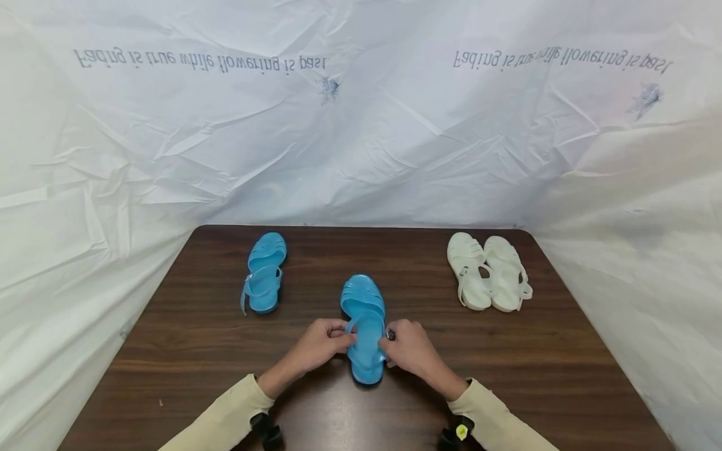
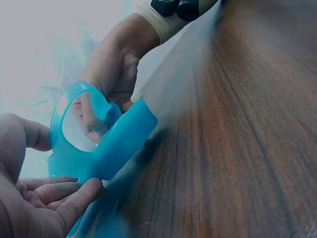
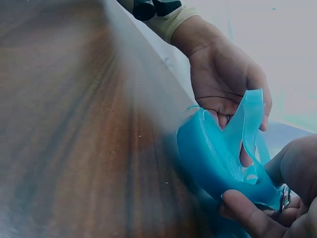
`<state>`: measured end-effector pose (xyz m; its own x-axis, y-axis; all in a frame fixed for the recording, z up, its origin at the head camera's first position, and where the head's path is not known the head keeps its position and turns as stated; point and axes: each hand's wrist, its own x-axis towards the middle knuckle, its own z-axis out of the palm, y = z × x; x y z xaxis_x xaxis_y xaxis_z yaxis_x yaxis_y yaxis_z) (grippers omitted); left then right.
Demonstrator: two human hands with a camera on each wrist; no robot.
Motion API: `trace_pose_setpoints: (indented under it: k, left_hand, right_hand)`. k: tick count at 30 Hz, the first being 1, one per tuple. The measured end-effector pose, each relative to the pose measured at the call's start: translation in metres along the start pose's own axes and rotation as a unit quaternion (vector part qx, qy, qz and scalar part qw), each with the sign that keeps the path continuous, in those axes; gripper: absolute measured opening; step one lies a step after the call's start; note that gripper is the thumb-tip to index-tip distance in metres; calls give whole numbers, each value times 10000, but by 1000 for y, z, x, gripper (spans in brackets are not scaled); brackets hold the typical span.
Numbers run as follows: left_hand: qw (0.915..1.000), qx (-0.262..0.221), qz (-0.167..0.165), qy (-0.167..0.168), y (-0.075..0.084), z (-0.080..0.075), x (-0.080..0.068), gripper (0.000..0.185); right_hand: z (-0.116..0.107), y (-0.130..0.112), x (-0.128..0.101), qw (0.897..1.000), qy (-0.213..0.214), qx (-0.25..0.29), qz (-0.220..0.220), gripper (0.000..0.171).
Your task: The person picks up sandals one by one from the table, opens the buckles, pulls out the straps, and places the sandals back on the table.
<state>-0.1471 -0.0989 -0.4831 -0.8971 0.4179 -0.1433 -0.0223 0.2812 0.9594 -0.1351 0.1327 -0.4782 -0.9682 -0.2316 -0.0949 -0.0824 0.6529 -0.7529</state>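
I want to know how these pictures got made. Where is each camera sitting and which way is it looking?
Head: worn on the person's head, looking forward and down at the dark wooden table; both hands and beige sleeves show.
Left wrist: low by the left hand, looking across at the right hand.
Right wrist: low by the right hand, looking across at the left hand.
All three share the sky-blue jelly plastic sandal that both hands' fingers hold by its strap.
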Motion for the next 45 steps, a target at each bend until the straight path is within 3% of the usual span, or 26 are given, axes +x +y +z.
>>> trace_pose_setpoints:
  k: [9, 14, 26, 36, 45]
  left_hand:
    - [9992, -44, 23, 388, 6, -8, -2, 32]
    - [9980, -167, 89, 596, 10, -15, -2, 29]
    - [9964, 296, 45, 792, 22, -47, 3, 43]
    - [9941, 289, 2, 1045, 23, -80, 23, 42]
    - [9894, 449, -97, 1377, 23, -99, 39, 49]
  right_hand:
    - [-4, -12, 12, 9959, 261, -726, -478, 29]
    - [-3, -20, 24, 9958, 212, -721, -515, 30]
    - [2, -42, 65, 9955, 183, -626, -686, 27]
    - [8, -61, 103, 9981, -5, -295, -549, 37]
    - [17, -74, 139, 9985, -93, -295, -446, 39]
